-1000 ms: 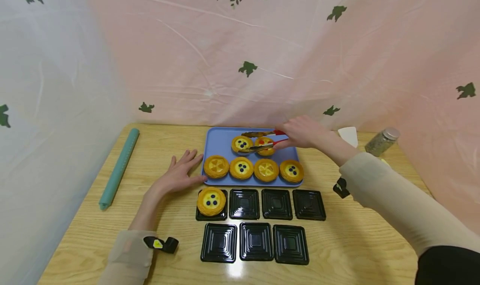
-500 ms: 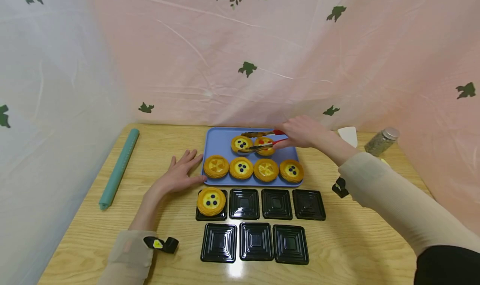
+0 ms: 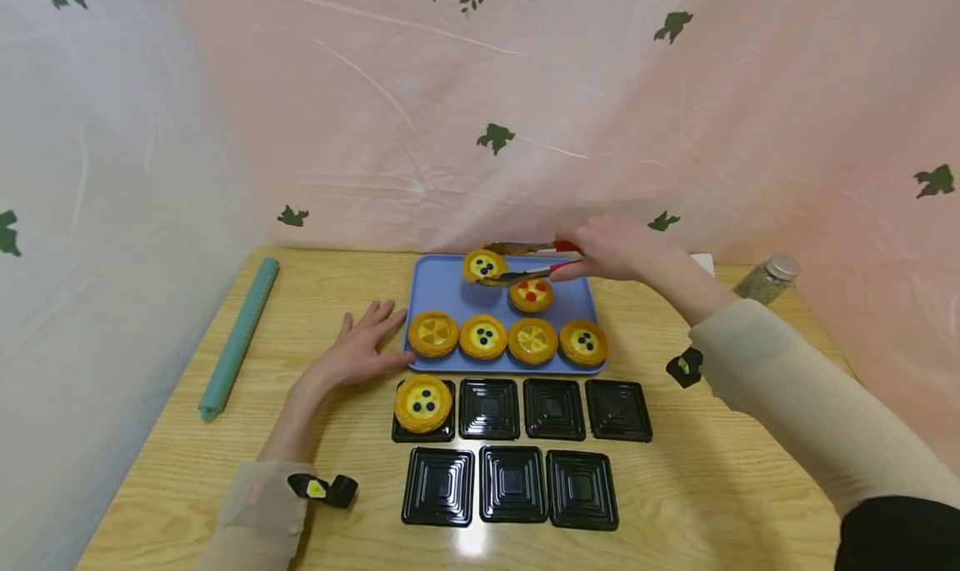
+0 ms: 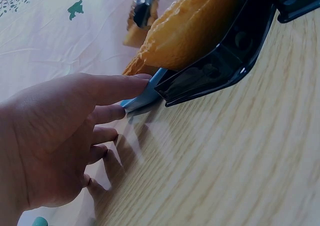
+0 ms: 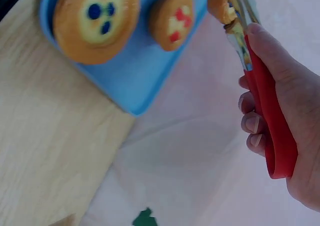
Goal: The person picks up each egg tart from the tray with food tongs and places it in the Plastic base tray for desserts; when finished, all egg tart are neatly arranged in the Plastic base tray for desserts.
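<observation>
My right hand [image 3: 611, 246] grips red-handled metal tongs [image 5: 270, 111]. Between the tongs' tips a blueberry-topped tart [image 3: 483, 266] is pinched, raised over the back of the blue tray [image 3: 442, 283]. Just beside it on the tray sits a red-topped tart [image 3: 530, 296]. A front row on the tray holds two blueberry tarts and two with yellow wedge toppings, one of them a yellow-wedge tart [image 3: 432, 334] at the left. My left hand [image 3: 363, 346] rests with spread, straight fingers at the tray's left edge; in the left wrist view its thumb touches the blue rim.
Several black square plastic trays lie in two rows before the blue tray; the back-left black tray [image 3: 447, 432] bears a blueberry tart [image 3: 423, 404]. A teal rolling pin [image 3: 240, 338] lies at the left. A lidded glass jar [image 3: 767, 279] and a white object [image 3: 702, 262] are at the right.
My right hand has moved up and back, and the tongs have lifted the blueberry tart off the tray, uncovering the red-topped one. My left hand has stayed put.
</observation>
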`<state>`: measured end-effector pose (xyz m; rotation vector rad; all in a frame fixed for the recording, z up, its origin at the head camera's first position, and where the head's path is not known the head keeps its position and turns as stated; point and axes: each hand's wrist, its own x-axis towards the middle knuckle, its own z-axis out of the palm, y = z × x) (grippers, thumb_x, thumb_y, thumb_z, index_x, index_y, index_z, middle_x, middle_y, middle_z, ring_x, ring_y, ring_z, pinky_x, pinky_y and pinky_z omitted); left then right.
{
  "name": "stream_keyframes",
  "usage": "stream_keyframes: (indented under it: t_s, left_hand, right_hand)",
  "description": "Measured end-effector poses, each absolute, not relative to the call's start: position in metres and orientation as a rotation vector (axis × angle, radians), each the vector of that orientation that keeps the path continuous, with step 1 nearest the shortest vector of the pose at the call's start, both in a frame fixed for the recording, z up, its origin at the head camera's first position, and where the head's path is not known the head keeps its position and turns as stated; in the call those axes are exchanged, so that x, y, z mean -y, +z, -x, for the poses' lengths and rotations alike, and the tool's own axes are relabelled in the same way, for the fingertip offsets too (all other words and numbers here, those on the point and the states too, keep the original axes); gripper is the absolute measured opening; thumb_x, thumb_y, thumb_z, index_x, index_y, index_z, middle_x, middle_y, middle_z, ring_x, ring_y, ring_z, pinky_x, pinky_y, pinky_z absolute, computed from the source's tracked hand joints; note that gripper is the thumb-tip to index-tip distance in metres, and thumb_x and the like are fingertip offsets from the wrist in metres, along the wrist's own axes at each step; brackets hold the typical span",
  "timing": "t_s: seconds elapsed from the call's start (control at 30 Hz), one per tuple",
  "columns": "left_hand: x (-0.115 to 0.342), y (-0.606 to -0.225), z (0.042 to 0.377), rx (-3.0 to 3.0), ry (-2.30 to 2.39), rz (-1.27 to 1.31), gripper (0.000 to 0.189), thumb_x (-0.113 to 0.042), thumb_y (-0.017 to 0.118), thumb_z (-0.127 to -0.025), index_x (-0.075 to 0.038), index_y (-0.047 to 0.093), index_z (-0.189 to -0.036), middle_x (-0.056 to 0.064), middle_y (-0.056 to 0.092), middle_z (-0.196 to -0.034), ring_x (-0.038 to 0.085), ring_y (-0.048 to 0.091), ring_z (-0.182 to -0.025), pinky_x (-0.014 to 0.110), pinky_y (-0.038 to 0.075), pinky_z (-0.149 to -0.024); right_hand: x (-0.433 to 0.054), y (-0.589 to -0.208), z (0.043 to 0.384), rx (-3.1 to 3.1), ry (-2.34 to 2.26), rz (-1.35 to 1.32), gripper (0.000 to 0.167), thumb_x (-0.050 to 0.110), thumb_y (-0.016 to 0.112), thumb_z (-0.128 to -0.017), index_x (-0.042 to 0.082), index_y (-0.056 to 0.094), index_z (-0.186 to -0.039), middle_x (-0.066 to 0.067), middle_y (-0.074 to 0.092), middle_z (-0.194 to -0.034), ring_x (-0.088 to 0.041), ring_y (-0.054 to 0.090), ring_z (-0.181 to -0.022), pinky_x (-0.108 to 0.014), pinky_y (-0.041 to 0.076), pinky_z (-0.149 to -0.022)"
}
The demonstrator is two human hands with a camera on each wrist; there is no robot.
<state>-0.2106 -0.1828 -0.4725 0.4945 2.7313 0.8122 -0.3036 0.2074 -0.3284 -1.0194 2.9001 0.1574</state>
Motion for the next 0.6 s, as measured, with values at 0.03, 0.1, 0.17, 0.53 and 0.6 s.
stream_keyframes:
  t_s: [0.03, 0.1, 0.17, 0.53, 0.6]
  left_hand:
    - [0.183, -0.472, 0.211, -2.730, 0.813, -0.494, 0.084, -0.047, 0.064, -0.098, -0.007, 0.028, -0.163, 0.022, 0.012, -0.172, 0.045, 0.002, -0.161, 0.070, -0.009, -0.125]
    - [0.184, -0.472, 0.211, -2.730, 0.814, -0.495, 0.084, -0.047, 0.064, -0.098, -0.007, 0.028, -0.163, 0.022, 0.012, -0.172, 0.045, 0.002, -0.161, 0.070, -0.009, -0.125]
    - [0.183, -0.472, 0.210, -2.730, 0.817, -0.500, 0.084, -0.047, 0.064, -0.098, -0.008, 0.028, -0.163, 0.022, 0.012, -0.172, 0.045, 0.002, -0.161, 0.070, -0.009, -0.125]
    - [0.183, -0.473, 0.208, -2.731, 0.847, -0.521, 0.083, -0.047, 0.063, -0.098, -0.007, 0.029, -0.163, 0.023, 0.012, -0.172, 0.045, 0.002, -0.161, 0.070, -0.010, -0.125]
    - [0.184, -0.473, 0.207, -2.732, 0.849, -0.520, 0.083, -0.047, 0.063, -0.098, -0.007, 0.029, -0.162, 0.023, 0.012, -0.172, 0.046, 0.002, -0.161, 0.070, -0.010, -0.125]
  right_hand:
    - [-0.207, -0.325, 0.301, -2.907, 0.153, 1.020, 0.057, 0.064, 0.072, -0.087, 0.014, 0.066, -0.116, -0.003, 0.068, -0.087, -0.020, 0.059, -0.071, -0.038, 0.050, -0.066]
    - [-0.208, -0.319, 0.293, -2.919, 0.156, 1.023, 0.055, 0.063, 0.072, -0.087, 0.015, 0.068, -0.112, -0.001, 0.066, -0.081, -0.019, 0.057, -0.067, -0.036, 0.048, -0.062]
    - [-0.210, -0.315, 0.283, -2.935, 0.158, 1.060, 0.052, 0.061, 0.074, -0.087, 0.014, 0.069, -0.109, 0.000, 0.064, -0.077, -0.018, 0.053, -0.061, -0.033, 0.045, -0.059]
    - [-0.227, -0.320, 0.216, -3.041, 0.182, 1.231, 0.055, 0.067, 0.073, -0.083, 0.016, 0.072, -0.104, 0.004, 0.074, -0.083, -0.009, 0.050, -0.055, -0.027, 0.042, -0.053]
    - [-0.228, -0.323, 0.203, -3.038, 0.121, 1.175, 0.054, 0.065, 0.074, -0.084, 0.016, 0.073, -0.107, 0.004, 0.077, -0.091, -0.008, 0.055, -0.058, -0.027, 0.047, -0.054]
